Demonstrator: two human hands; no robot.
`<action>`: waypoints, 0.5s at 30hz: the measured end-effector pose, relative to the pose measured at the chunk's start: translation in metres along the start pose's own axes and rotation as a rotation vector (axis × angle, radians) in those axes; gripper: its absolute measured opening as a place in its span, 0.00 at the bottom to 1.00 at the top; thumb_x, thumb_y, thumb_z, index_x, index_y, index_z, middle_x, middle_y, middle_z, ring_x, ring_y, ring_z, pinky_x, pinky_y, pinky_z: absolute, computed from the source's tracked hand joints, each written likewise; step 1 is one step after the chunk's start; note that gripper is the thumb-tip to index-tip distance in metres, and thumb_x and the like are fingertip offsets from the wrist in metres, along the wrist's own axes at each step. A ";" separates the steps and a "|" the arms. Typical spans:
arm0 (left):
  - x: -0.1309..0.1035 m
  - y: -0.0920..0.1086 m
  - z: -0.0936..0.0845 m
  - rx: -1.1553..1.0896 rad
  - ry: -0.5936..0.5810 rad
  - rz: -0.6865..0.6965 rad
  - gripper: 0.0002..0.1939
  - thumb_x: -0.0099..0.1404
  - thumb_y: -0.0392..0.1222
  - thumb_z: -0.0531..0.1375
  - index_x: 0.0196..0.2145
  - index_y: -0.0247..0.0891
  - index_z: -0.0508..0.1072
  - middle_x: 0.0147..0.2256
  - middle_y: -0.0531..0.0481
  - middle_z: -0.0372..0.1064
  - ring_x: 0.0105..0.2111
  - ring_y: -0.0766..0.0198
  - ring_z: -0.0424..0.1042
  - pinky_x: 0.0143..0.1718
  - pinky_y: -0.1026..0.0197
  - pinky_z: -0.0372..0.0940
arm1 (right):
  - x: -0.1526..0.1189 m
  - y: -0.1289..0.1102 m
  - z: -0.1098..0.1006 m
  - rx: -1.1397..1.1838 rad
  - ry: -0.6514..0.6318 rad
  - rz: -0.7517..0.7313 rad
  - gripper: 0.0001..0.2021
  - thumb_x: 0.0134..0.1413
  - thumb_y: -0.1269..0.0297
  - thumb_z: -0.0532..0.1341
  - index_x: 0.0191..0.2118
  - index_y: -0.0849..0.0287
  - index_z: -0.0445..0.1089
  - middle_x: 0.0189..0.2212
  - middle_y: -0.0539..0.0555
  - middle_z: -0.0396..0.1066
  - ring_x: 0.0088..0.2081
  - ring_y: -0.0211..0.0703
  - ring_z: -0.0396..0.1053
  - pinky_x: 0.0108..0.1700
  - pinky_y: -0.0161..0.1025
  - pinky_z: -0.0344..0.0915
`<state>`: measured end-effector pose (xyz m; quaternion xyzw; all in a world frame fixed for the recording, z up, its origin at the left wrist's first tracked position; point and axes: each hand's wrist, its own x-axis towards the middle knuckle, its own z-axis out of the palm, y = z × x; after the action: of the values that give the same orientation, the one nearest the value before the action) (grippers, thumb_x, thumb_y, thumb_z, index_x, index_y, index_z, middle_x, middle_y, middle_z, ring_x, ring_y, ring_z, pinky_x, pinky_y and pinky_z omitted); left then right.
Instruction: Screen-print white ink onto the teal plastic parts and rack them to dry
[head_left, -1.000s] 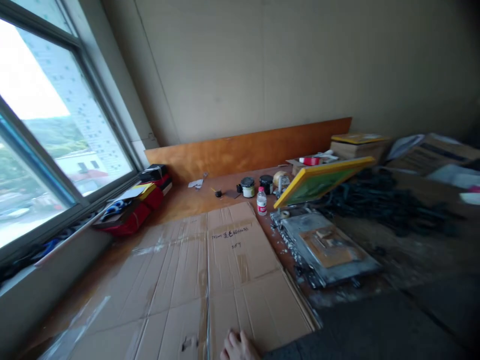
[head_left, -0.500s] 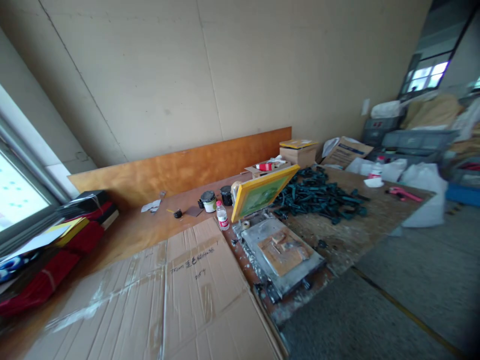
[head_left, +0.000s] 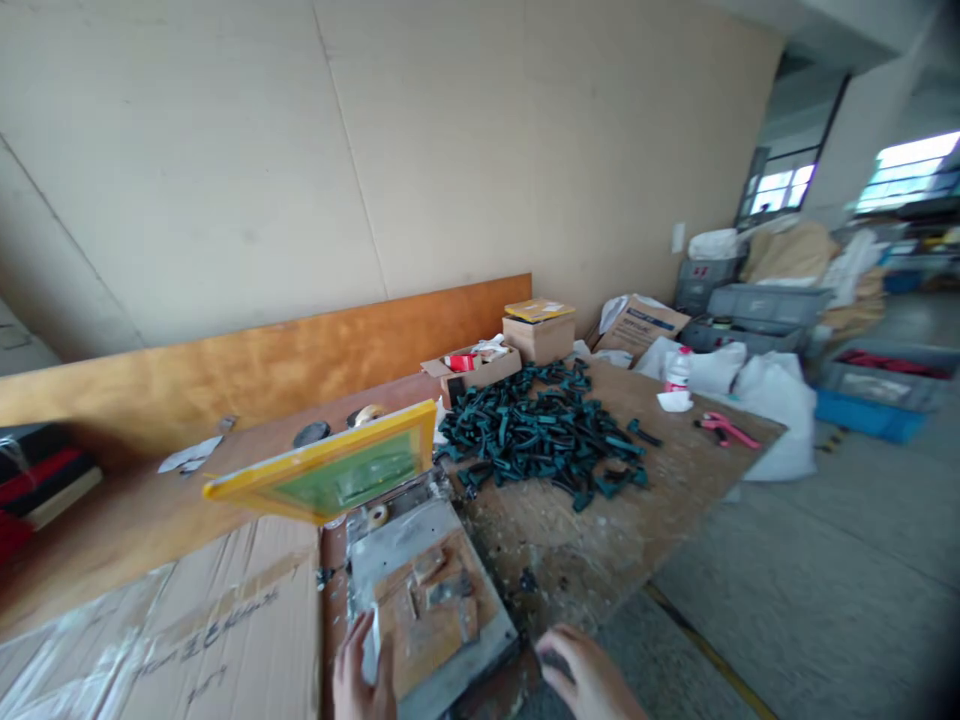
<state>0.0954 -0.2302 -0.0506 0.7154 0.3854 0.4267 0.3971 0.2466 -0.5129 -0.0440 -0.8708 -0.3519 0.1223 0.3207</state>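
My left hand [head_left: 363, 672] is at the near left edge of a flat metal base [head_left: 401, 535], its fingers apart and holding nothing. Off the base's near right corner, my right hand [head_left: 589, 675] has its thumb and fingers curled round a small dark thing too blurred to name. On the base lies a brown board [head_left: 426, 645] with small blocks fixed on it. A yellow-framed screen with green mesh [head_left: 360, 470] stands tilted up at the back of the base. Behind and right of the base, dark teal plastic parts [head_left: 540, 425] lie in a big heap.
Flattened cardboard [head_left: 225, 640] covers the left of the table. Farther back stand an open carton [head_left: 480, 372] and a closed box [head_left: 541, 338]. A bottle [head_left: 677, 372] and pink-handled tool [head_left: 727, 428] lie toward the right edge. Crates [head_left: 769, 305] stand beyond.
My view has swung to the right and closer to the metal base. Both hands have come into view at the bottom. The yellow-framed screen now appears lower and farther left.
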 end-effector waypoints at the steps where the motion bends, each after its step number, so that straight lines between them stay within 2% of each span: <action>1: 0.000 0.010 0.028 -0.026 -0.106 0.042 0.17 0.53 0.53 0.62 0.39 0.46 0.75 0.47 0.45 0.73 0.52 0.47 0.68 0.54 0.47 0.63 | 0.007 0.016 -0.018 0.014 0.019 0.030 0.14 0.48 0.75 0.56 0.41 0.56 0.72 0.42 0.54 0.73 0.46 0.42 0.70 0.49 0.37 0.62; 3: 0.001 0.032 0.077 -0.031 -0.294 0.101 0.17 0.54 0.53 0.61 0.40 0.45 0.76 0.46 0.44 0.73 0.52 0.47 0.69 0.56 0.45 0.61 | 0.026 0.043 -0.048 0.030 0.031 0.074 0.14 0.50 0.73 0.56 0.42 0.56 0.72 0.43 0.55 0.73 0.45 0.44 0.70 0.49 0.38 0.62; 5: 0.003 0.055 0.119 -0.001 -0.389 0.097 0.17 0.56 0.53 0.58 0.40 0.44 0.76 0.46 0.44 0.74 0.51 0.48 0.69 0.56 0.46 0.61 | 0.052 0.064 -0.073 0.034 0.022 0.085 0.13 0.51 0.70 0.56 0.43 0.57 0.71 0.42 0.55 0.74 0.44 0.44 0.71 0.48 0.38 0.63; 10: 0.032 0.119 0.215 0.003 -0.491 0.158 0.17 0.61 0.52 0.54 0.42 0.41 0.75 0.46 0.44 0.73 0.50 0.52 0.70 0.54 0.50 0.62 | 0.124 0.096 -0.135 -0.043 0.001 0.067 0.13 0.51 0.68 0.57 0.43 0.57 0.71 0.41 0.55 0.73 0.42 0.43 0.70 0.46 0.38 0.62; 15: 0.083 0.183 0.314 0.045 -0.590 0.318 0.14 0.61 0.46 0.55 0.40 0.40 0.75 0.44 0.44 0.73 0.49 0.54 0.70 0.54 0.52 0.62 | 0.188 0.127 -0.219 -0.066 0.004 0.045 0.11 0.52 0.67 0.57 0.41 0.57 0.72 0.38 0.54 0.73 0.38 0.42 0.70 0.42 0.37 0.63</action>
<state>0.4496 -0.3026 0.0379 0.8677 0.1467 0.2491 0.4043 0.5461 -0.5562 0.0441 -0.8889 -0.3354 0.1162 0.2894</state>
